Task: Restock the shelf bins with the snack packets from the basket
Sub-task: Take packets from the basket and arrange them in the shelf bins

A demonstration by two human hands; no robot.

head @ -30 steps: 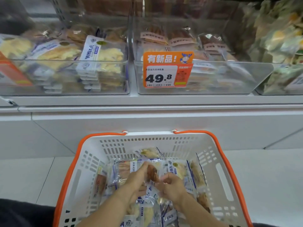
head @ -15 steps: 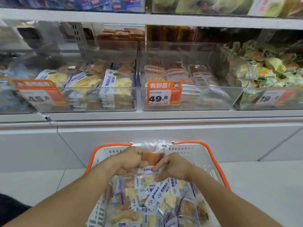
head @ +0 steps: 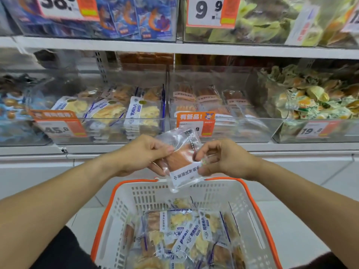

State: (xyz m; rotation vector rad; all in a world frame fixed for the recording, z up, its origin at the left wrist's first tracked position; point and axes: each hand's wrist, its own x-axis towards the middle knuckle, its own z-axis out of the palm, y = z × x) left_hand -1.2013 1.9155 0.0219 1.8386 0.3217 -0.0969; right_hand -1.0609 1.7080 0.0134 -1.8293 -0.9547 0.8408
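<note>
White shop shelves fill the background, lined with clear plastic bins. We hold one snack packet in the air between the shelf and the basket, just in front of the orange price tag on the middle bin. Our left hand pinches its left edge with curled fingers, and our right hand pinches its right edge the same way. It is a clear, crinkled pouch, tilted, with an orange-brown slab inside and a white label with dark print near its lower end; the print is too blurred for us to read. Below, the white basket with orange rim holds many more packets, mostly pale yellow pieces under blue-and-white labels. Similar yellow packets lie in the left bin.
</note>
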